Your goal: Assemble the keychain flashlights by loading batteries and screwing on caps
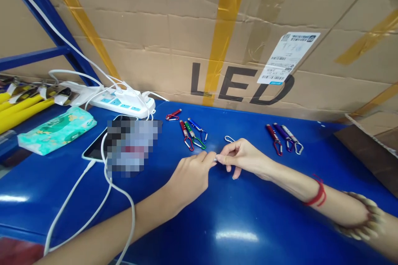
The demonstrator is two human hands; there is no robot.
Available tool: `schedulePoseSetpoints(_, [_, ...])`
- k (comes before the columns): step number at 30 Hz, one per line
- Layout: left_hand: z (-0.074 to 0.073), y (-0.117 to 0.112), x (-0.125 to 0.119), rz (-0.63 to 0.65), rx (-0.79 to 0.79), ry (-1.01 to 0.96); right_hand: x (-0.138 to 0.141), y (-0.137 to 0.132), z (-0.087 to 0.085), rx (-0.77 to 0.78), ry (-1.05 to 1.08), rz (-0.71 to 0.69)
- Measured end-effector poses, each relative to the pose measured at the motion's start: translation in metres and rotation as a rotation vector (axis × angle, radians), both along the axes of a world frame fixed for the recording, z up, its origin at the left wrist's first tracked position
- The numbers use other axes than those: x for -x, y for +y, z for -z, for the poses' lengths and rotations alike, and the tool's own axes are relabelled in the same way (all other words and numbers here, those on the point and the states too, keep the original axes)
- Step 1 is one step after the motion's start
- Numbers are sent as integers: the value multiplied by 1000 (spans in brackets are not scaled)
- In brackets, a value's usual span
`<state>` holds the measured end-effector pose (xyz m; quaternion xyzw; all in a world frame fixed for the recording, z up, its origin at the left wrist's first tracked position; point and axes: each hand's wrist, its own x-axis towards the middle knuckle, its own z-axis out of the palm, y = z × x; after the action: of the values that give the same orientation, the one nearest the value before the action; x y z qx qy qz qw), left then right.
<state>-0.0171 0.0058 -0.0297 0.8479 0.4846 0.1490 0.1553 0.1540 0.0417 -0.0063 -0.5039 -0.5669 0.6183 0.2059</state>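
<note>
My left hand [191, 176] is closed, its fingers wrapped round something mostly hidden. A small silver piece [215, 158] shows at its fingertips. My right hand [244, 158] meets it there, thumb and forefinger pinched at that piece while the other fingers curl below. Just behind the right hand a silver carabiner clip [229, 138] shows; whether it joins the held piece I cannot tell. Beyond the hands lie a red penlight [183, 129], a green penlight [189, 129] and a blue penlight [195, 124], each with a matching clip.
To the right lie red [272, 132], purple [281, 132] and silver [289, 133] penlights. A small red penlight [174, 114] is near the power strip [124, 105]. A phone [96, 145], white cables [132, 203] and a tissue pack [57, 130] are left. A large carton [149, 49] stands behind.
</note>
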Motion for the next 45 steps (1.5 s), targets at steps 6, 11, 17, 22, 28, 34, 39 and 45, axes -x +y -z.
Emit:
schedulePoseSetpoints(6, [-2,2,4,77,-57,-61,-6,9,-5,267,61,-96])
schedulePoseSetpoints(11, [-4,1,5,84,37,-281,-12,12,-9,184,53,-178])
schedulePoseSetpoints(17, [-1,2,5,27,89,-440,-13,2,-15,-436,-174,-72])
schedulePoseSetpoints(22, [-1,-1,2,53,158,-459,-26,-7,-24,-1106,-226,-315])
schedulePoseSetpoints(28, [4,-6,-1,117,176,-388,-27,-12,-19,-1222,-367,-525])
schedulePoseSetpoints(34, [12,-7,1,135,126,-280,-16,-6,-15,-1142,-349,-570])
schedulePoseSetpoints(39, [18,-8,2,227,44,-184,-8,-1,-20,-754,-296,-553])
schedulePoseSetpoints(45, [24,-10,2,269,-7,-130,-6,-6,-13,-79,-222,-322])
